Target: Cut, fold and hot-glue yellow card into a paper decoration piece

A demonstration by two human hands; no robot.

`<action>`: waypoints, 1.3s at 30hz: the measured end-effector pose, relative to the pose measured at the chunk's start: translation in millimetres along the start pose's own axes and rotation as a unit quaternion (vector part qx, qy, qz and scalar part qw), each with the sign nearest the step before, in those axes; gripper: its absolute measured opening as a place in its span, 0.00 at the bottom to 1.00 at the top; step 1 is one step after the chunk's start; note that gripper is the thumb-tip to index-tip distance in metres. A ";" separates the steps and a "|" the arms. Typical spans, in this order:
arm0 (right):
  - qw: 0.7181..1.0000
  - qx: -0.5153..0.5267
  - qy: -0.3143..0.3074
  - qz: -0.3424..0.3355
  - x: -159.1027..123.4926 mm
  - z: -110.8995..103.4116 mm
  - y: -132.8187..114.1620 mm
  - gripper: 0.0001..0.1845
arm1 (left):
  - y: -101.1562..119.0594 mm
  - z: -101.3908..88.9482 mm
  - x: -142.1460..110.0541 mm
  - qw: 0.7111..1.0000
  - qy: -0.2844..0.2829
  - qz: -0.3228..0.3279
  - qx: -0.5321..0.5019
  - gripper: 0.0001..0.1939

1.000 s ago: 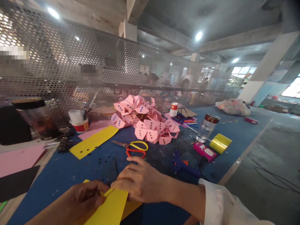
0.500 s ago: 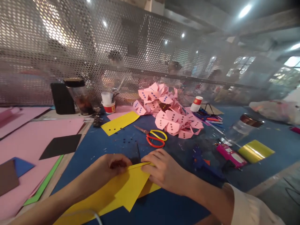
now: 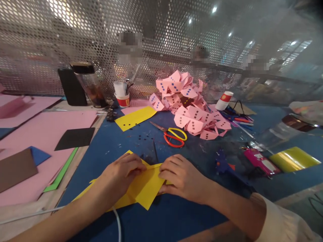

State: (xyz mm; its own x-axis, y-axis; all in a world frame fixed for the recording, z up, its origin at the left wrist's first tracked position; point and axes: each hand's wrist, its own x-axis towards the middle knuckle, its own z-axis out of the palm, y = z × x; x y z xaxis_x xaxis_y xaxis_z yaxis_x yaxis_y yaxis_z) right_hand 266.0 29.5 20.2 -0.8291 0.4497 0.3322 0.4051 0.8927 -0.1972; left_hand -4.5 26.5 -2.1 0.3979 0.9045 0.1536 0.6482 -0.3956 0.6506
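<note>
A folded sheet of yellow paper (image 3: 146,188) lies on the blue table (image 3: 106,151) right in front of me. My left hand (image 3: 123,173) presses on its left part with curled fingers. My right hand (image 3: 180,176) pinches and presses its right edge. Both hands meet at the fold near the top of the sheet. Beyond them lie yellow-and-red scissors (image 3: 174,136), a pile of folded pink paper pieces with dots (image 3: 191,111) and a yellow strip with punched holes (image 3: 135,118).
Pink, black, brown, blue and green sheets (image 3: 37,134) cover the left bench. A dark jar (image 3: 88,84), a cup of tools (image 3: 123,95), a blue glue gun (image 3: 223,161), a pink box (image 3: 261,163), a yellow roll (image 3: 294,158) and a glass jar (image 3: 290,127) stand around. A perforated metal screen (image 3: 161,43) closes the back.
My head has tipped down and turned left, so the table shows more fully. Both hands have pressed the raised yellow sheet flat onto the table along its fold.
</note>
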 end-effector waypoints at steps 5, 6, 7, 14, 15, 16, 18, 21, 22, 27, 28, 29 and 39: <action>1.000 0.004 -0.006 -0.015 1.7 2.0 -9.3 0.13 | 1.9 3.6 -12.1 0.995 0.015 0.094 0.033 0.17; 1.000 0.003 -0.008 -0.019 1.9 2.6 -11.6 0.12 | 3.1 3.4 -13.9 0.992 0.016 0.115 0.042 0.17; 1.000 0.001 -0.008 -0.021 2.1 3.1 -13.9 0.12 | 4.5 2.6 -15.5 0.990 0.016 0.131 0.053 0.17; 1.000 -0.002 -0.006 -0.005 3.1 2.8 -19.5 0.13 | 6.0 -11.6 -24.0 0.989 -0.040 0.120 0.071 0.18; 1.000 -0.004 -0.007 -0.003 3.1 2.0 -18.9 0.13 | 3.8 -12.9 -24.9 0.988 -0.040 0.134 0.058 0.24; 1.000 -0.006 -0.007 -0.001 3.1 1.0 -18.2 0.13 | 1.6 -13.8 -25.8 0.988 -0.041 0.142 0.048 0.29; 1.000 -0.008 -0.005 0.004 2.7 -0.7 -16.8 0.12 | -1.6 -14.1 -27.7 0.986 -0.041 0.158 0.037 0.36; 1.000 0.004 0.000 0.013 1.7 -1.9 -15.8 0.10 | -0.3 -13.3 -30.5 0.985 -0.048 0.154 0.059 0.31; 1.000 0.010 0.001 0.016 1.3 -1.7 -15.8 0.10 | 1.7 -13.3 -31.5 0.985 -0.049 0.148 0.073 0.27; 0.999 0.035 0.010 0.015 1.2 1.8 -17.6 0.21 | 14.6 -16.1 -34.3 0.979 -0.041 0.138 0.146 0.15; 0.999 0.044 0.013 0.016 1.6 2.4 -18.0 0.21 | 16.8 -17.0 -34.2 0.977 -0.041 0.144 0.154 0.14; 0.998 0.055 0.015 0.021 2.2 2.6 -18.4 0.21 | 18.5 -17.9 -33.9 0.975 -0.041 0.148 0.161 0.12; 0.985 0.132 0.031 0.107 8.4 3.8 -20.8 0.13 | 26.2 -14.3 -32.7 0.979 -0.003 0.155 0.132 0.10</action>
State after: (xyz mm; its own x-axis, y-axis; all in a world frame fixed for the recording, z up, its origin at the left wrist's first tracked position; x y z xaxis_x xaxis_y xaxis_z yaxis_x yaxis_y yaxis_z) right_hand 249.2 14.6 23.6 -0.7069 0.6354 0.3109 0.4477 0.7421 -0.4988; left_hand -9.7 -11.2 20.6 0.6049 0.7344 0.3077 0.6407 -0.6784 0.3595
